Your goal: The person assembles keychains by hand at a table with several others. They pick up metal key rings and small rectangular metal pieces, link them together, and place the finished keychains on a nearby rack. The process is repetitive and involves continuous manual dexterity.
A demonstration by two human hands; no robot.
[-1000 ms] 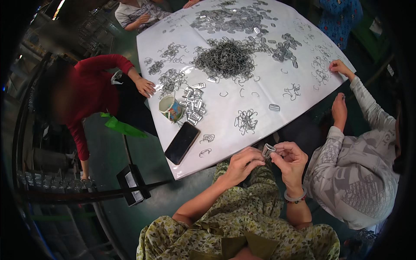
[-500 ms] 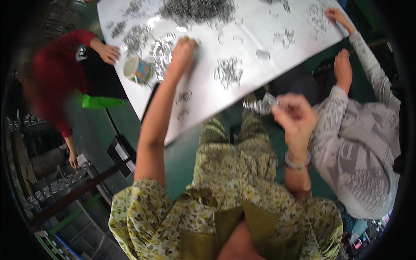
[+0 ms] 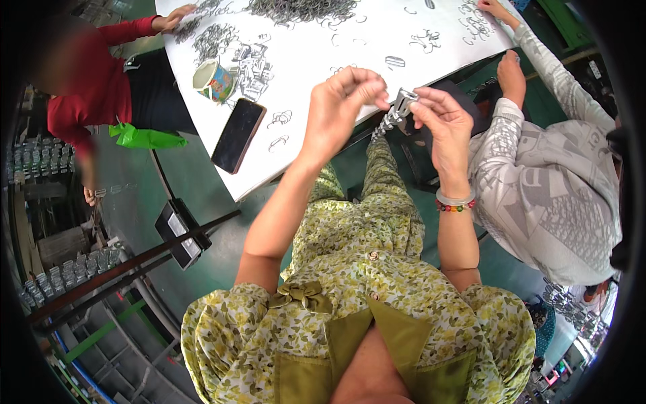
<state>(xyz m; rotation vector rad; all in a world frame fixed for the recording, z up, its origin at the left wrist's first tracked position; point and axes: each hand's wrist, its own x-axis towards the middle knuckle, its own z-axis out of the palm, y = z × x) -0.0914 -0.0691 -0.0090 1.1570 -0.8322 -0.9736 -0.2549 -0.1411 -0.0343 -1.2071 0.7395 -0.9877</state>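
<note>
In front of me, past the near edge of the white table point(image 3: 296, 57), my right hand point(image 3: 441, 124) pinches a dangling string of shiny metal buckle-like pieces point(image 3: 398, 111). The string hangs down over my knee. My left hand point(image 3: 344, 111) is raised just left of its top end, thumb and fingertips closed together. Whatever those fingertips hold is too small to make out. On the table to the left lies a heap of flat, slotted metal pieces point(image 3: 253, 73).
Left on the table are a patterned cup point(image 3: 215, 82) and a black phone point(image 3: 239, 135). A big pile of dark curved wire pieces point(image 3: 303, 9) lies far off. A co-worker in red point(image 3: 111, 87) stands left; another in grey point(image 3: 545, 182) sits close at right.
My left hand has come from the heap on the table, right and nearer, to the string's top. My right hand has risen a little. The red-sleeved hand has shifted farther along the table.
</note>
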